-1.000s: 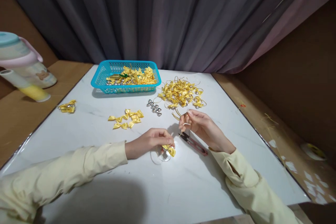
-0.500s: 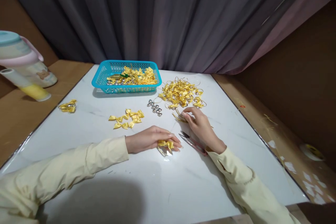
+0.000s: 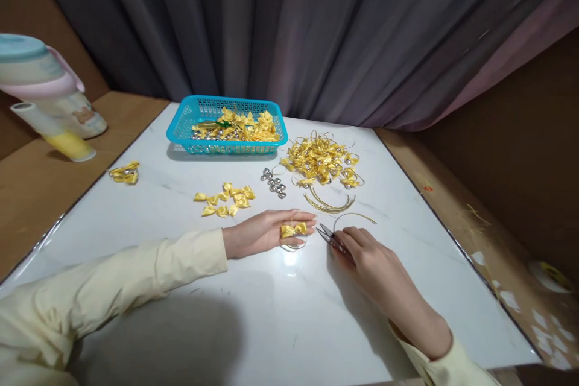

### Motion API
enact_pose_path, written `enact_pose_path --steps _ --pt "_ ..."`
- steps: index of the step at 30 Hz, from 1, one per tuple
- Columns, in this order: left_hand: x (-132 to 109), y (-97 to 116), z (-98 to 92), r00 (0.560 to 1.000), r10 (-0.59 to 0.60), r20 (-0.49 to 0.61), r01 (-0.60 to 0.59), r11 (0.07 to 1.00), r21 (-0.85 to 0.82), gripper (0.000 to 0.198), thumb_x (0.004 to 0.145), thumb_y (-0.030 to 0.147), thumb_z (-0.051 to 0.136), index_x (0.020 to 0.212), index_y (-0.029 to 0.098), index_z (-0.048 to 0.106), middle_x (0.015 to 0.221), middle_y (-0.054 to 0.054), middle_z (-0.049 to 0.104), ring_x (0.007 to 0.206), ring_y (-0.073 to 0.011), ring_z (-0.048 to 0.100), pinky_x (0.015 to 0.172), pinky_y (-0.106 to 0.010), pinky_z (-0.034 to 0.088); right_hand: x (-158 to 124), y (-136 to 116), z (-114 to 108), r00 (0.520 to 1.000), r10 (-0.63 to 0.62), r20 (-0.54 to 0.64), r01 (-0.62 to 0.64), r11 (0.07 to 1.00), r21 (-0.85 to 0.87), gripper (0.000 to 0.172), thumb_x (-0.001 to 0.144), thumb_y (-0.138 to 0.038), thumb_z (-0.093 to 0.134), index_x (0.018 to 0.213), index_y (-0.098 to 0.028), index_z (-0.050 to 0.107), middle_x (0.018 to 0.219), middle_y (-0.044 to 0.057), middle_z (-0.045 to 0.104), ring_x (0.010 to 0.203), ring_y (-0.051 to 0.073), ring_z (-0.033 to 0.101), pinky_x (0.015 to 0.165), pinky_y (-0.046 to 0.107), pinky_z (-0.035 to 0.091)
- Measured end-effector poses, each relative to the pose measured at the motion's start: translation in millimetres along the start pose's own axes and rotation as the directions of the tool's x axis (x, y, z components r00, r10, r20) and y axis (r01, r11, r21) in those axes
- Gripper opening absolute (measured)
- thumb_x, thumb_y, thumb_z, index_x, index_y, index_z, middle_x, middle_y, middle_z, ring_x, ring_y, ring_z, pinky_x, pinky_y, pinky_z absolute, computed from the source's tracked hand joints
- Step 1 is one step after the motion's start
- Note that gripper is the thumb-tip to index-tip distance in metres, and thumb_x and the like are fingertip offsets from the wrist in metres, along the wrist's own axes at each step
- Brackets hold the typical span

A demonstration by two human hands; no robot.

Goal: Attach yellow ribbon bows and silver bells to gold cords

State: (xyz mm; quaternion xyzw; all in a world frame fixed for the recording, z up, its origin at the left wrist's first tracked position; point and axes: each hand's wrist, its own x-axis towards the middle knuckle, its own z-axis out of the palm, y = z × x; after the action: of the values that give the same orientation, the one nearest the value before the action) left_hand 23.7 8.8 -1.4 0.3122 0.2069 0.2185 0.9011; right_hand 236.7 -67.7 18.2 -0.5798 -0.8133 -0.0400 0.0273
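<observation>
My left hand is turned palm up, its fingers stretched to the right. A yellow satin bow lies across those fingers, held with a thin cord loop hanging below it. Just to the right, my right hand is closed around a small pair of scissors. The blades point up and left, near my left fingertips but apart from the bow. A single gold cord curves up beside the right fingers; whether they grip it I cannot tell. Several gold cords lie in a curved bundle beyond.
Loose bows and silver bells lie on the white tabletop. Behind them are a pile of corded bows and a blue basket of parts. One small bow cluster lies left. A bottle stands far left.
My right hand has left the gold cords and picked up the scissors from the table. My left hand has turned its palm up, showing the bow. The view has shifted slightly.
</observation>
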Motion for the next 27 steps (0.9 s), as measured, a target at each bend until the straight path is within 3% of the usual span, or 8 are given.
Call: enact_pose_path --steps 3,6,10,14,19,23,27 --pt "0 0 -0.2 1.000 0.025 -0.015 -0.026 1.000 -0.009 0.033 0.092 0.029 0.043 0.116 0.012 0.058 0.133 -0.016 0.046 0.125 -0.0232 0.040 0.090 -0.032 0.040 -2 -4 8 0.995 -0.068 -0.075 0.058 0.990 -0.130 0.023 0.089 -0.017 0.038 0.083 -0.014 0.059 0.080 0.010 0.061 0.071 0.021 0.055 0.054 0.030 0.039" --pt "0 0 -0.2 0.999 0.046 -0.018 -0.047 0.999 -0.007 0.033 0.091 0.031 0.045 0.117 0.014 0.057 0.136 -0.014 0.042 0.126 -0.0238 0.037 0.089 -0.033 0.040 -4 -2 10 0.995 -0.063 -0.077 0.052 0.990 -0.133 0.025 0.090 -0.014 0.035 0.082 -0.014 0.059 0.080 0.011 0.061 0.072 0.022 0.056 0.054 0.030 0.040" --pt "-1 0 1.1 0.997 0.067 -0.028 -0.067 0.998 0.003 0.031 0.091 0.031 0.046 0.117 0.018 0.058 0.138 -0.012 0.040 0.126 -0.0244 0.036 0.089 -0.033 0.040 -13 18 -3 0.989 0.142 -0.037 -0.130 0.968 0.216 0.024 0.091 -0.024 0.033 0.082 -0.017 0.055 0.078 0.009 0.063 0.064 0.018 0.059 0.056 0.028 0.043" --pt "-3 0 3.0 0.994 0.100 -0.040 -0.098 0.994 0.036 0.029 0.090 0.030 0.047 0.114 0.020 0.060 0.138 -0.011 0.040 0.127 -0.0256 0.036 0.088 -0.034 0.040 -26 32 -26 0.929 0.356 0.103 -0.358 0.791 0.497 0.027 0.088 -0.037 0.035 0.077 -0.019 0.053 0.059 0.004 0.061 0.051 0.017 0.056 0.051 0.026 0.043" --pt "-3 -2 2.8 0.990 0.141 -0.003 -0.140 0.983 0.119 0.028 0.091 0.031 0.048 0.115 0.027 0.061 0.147 -0.004 0.029 0.130 -0.0269 0.032 0.091 -0.036 0.039 -22 -2 -41 0.918 0.381 0.108 -0.365 0.707 0.605 0.036 0.085 -0.048 0.041 0.082 -0.017 0.060 0.058 0.004 0.059 0.050 0.015 0.052 0.048 0.024 0.041" --pt "-4 -7 2.0 0.988 0.152 0.020 -0.153 0.966 0.207 0.032 0.091 0.034 0.045 0.121 0.030 0.055 0.147 -0.002 0.029 0.133 -0.0256 0.027 0.098 -0.040 0.035 0 -35 -35 0.961 0.267 0.073 -0.253 0.738 0.625 0.034 0.083 -0.045 0.046 0.084 -0.016 0.063 0.058 0.003 0.059 0.050 0.014 0.049 0.048 0.024 0.038" --pt "-5 -9 2.7 0.984 0.177 0.031 -0.178 0.948 0.263 0.038 0.091 0.038 0.043 0.128 0.030 0.047 0.147 -0.002 0.028 0.136 -0.0235 0.022 0.104 -0.041 0.032 16 -49 -26 0.965 0.250 0.080 -0.246 0.757 0.606 0.037 0.086 -0.042 0.042 0.067 -0.016 0.059 0.052 0.001 0.054 0.047 0.012 0.041 0.046 0.023 0.033"
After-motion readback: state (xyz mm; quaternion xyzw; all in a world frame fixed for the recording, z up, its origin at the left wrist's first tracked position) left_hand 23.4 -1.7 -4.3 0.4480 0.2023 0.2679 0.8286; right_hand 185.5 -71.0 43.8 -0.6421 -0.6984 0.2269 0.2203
